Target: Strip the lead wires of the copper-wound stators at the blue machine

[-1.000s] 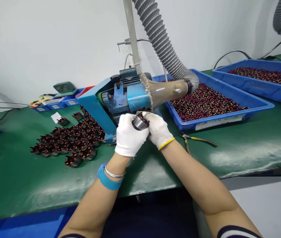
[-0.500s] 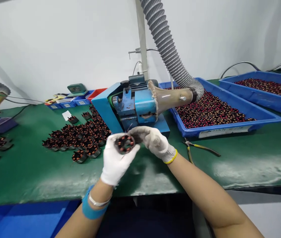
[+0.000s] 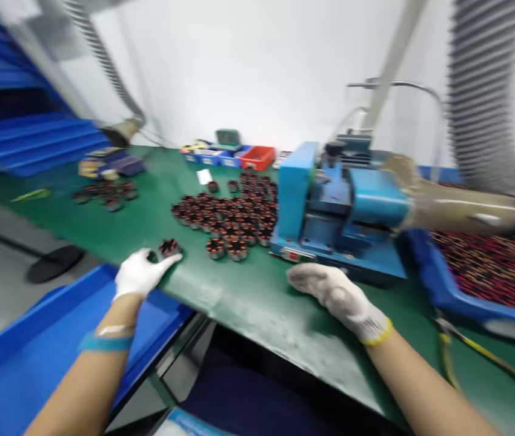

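Note:
My left hand (image 3: pixel 142 274), in a white glove, is at the table's front edge on the left. Its thumb lies along the near side of a copper-wound motor stator (image 3: pixel 169 247), and the other fingers are partly hidden. My right hand (image 3: pixel 337 293), gloved too, hovers over the green table in front of the blue machine (image 3: pixel 343 206). Its fingers are stretched out and nothing is in them. A cluster of similar stators (image 3: pixel 234 212) stands on the table between the left hand and the machine.
A large blue bin (image 3: pixel 25 339) sits below the table edge at left. Right of the machine is a blue tray (image 3: pixel 439 278) of small dark and red parts, with yellow-handled pliers (image 3: pixel 446 351) in front. A red box (image 3: pixel 257 158) stands at the back.
The view has turned left. My left hand has carried the stator away from the machine to the left table edge. My right hand has come off the stator and opened.

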{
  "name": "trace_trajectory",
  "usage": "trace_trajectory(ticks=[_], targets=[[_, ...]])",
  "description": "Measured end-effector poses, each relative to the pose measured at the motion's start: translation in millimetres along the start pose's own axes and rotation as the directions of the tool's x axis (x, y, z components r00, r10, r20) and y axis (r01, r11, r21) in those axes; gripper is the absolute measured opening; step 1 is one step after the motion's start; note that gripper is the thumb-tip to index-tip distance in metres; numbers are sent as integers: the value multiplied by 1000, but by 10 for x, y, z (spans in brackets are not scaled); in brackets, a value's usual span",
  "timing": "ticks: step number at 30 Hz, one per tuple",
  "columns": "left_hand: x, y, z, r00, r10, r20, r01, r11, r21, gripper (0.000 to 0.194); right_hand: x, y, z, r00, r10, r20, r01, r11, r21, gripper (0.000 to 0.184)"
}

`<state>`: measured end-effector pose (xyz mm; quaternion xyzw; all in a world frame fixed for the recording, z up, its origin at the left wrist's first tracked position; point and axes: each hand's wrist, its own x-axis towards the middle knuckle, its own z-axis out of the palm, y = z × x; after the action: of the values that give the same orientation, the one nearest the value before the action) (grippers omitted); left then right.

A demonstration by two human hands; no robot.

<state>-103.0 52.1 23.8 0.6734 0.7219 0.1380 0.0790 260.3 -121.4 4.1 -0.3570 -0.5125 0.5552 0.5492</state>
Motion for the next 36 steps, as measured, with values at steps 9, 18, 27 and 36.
trace_trajectory(ticks=[9, 18, 27, 36], targets=[[3, 267, 342, 938, 334, 92, -320, 938, -134, 100, 89, 318, -183, 998, 57, -11, -58, 992, -111, 58], [65, 604, 456, 942, 327, 77, -271, 875, -400, 64, 104, 110, -126, 990, 129, -49, -138, 949, -285, 60], [-880, 1092, 333, 705, 709, 28, -416, 445, -793, 61, 27, 72, 152, 985, 139, -98, -167, 897, -409, 90], [-879, 2214, 359, 641, 744, 188, -33, 272, -962, 71, 48, -279, -14, 918, -141, -369, -9, 926, -377, 70]])
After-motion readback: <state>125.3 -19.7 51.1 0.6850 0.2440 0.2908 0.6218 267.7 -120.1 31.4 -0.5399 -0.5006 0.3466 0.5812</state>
